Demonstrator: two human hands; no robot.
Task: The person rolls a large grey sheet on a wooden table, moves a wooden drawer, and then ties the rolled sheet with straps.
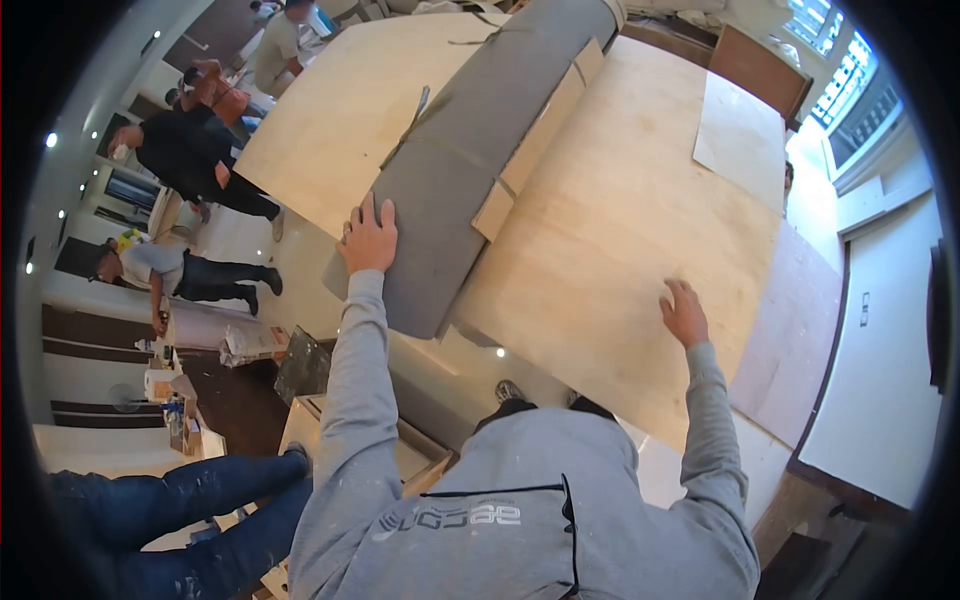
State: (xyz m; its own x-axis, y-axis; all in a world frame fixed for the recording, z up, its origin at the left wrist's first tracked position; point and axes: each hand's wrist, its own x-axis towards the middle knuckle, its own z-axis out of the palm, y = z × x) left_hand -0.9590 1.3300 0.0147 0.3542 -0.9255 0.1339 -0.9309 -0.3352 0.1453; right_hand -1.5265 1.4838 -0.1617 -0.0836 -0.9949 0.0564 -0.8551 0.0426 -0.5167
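Grip of the left hand: open, fingers spread, laid on the near end of the grey roll.
Grip of the right hand: open, fingers slightly bent, at the wooden board; whether it touches, I cannot tell.
Grey roll: lies slantwise between the hands, reaching away toward the top.
Brown strip: along the roll's right side.
Pale sheet: on the board's far right corner.
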